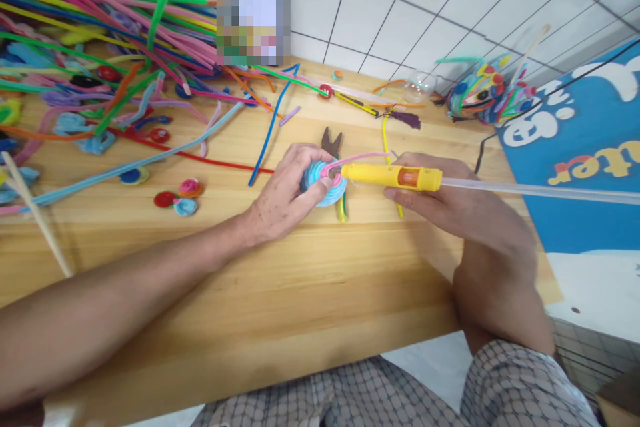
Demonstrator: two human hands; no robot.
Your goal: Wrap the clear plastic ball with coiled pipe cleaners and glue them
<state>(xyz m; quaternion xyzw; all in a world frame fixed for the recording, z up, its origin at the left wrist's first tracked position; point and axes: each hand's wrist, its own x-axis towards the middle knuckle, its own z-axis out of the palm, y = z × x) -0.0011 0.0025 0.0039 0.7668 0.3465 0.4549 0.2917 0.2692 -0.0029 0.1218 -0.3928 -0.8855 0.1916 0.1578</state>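
Observation:
My left hand [300, 180] grips a round coil of blue and pink pipe cleaner [316, 188] between thumb and fingers. A loose pink end [367, 157] sticks out from the coil to the right. In my right hand [445, 193] is a yellow hot glue gun [385, 177], a long clear glue stick [540, 191] trailing from its back end. The gun's nozzle points left and meets the coil's pink middle; whether it touches cannot be made out. Pliers [332, 141] with yellow-green handles lie on the table behind the coil, partly covered by it.
A big bundle of coloured pipe cleaners [115, 7] fills the table's back left. Small coiled rounds [186, 205] lie left of my left hand. At the back are a yellow cutter [355, 103], a clear ball [420, 87] and a colourful wrapped figure [483, 93]. A blue sign [595, 147] stands right.

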